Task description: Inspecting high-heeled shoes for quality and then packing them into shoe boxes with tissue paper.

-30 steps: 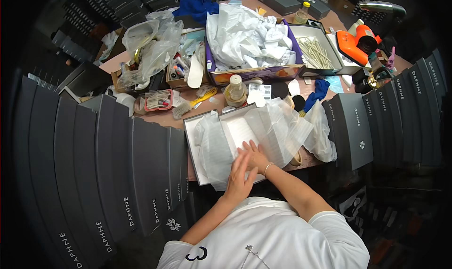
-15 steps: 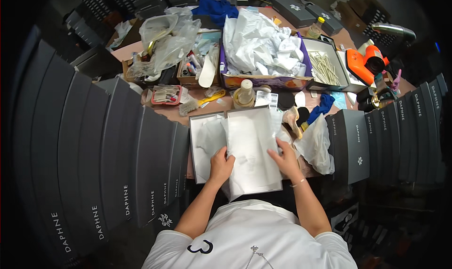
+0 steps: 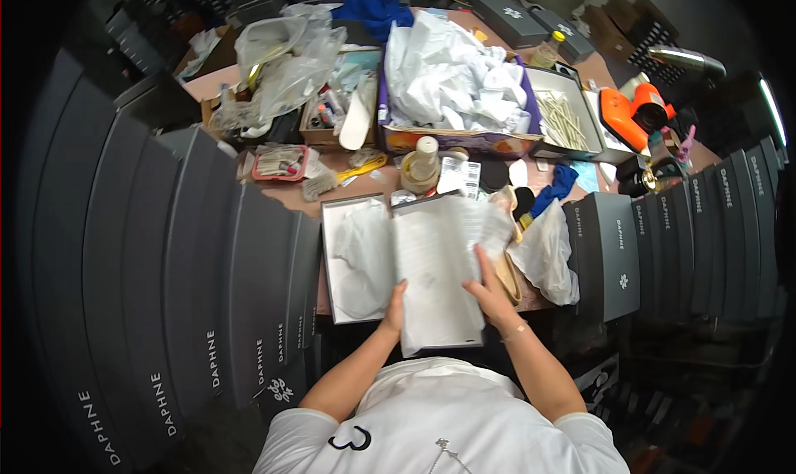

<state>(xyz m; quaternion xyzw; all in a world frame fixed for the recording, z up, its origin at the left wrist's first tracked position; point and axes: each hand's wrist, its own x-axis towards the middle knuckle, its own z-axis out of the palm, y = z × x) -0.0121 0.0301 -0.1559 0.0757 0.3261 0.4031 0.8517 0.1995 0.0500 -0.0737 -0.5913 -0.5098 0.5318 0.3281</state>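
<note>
In front of my body is a grey shoe box (image 3: 474,342) with its open side up, lined with white tissue paper (image 3: 433,279). My left hand (image 3: 395,310) grips its left wall, the thumb on top and the other fingers hidden below. On the right wall, my right hand (image 3: 492,298) has its thumb over the inner side and a finger stretched along the edge. A loose flap of tissue, blurred, spreads past the box's far right side. Close on the left lies a second shallow grey box part (image 3: 329,262), also holding crumpled tissue (image 3: 363,254).
Stacked dark shoe boxes (image 3: 199,258) wall in the left; more boxes (image 3: 609,254) stand right. Farther back are a purple carton (image 3: 460,142) of crumpled paper, a tray of sticks (image 3: 564,121), an orange tool (image 3: 622,117) and a glue pot (image 3: 421,169). A plastic bag (image 3: 549,254) lies right.
The lined box has shifted slightly left and nearer to me, and both hands have moved down along its sides. The tissue on its right side has flared outward.
</note>
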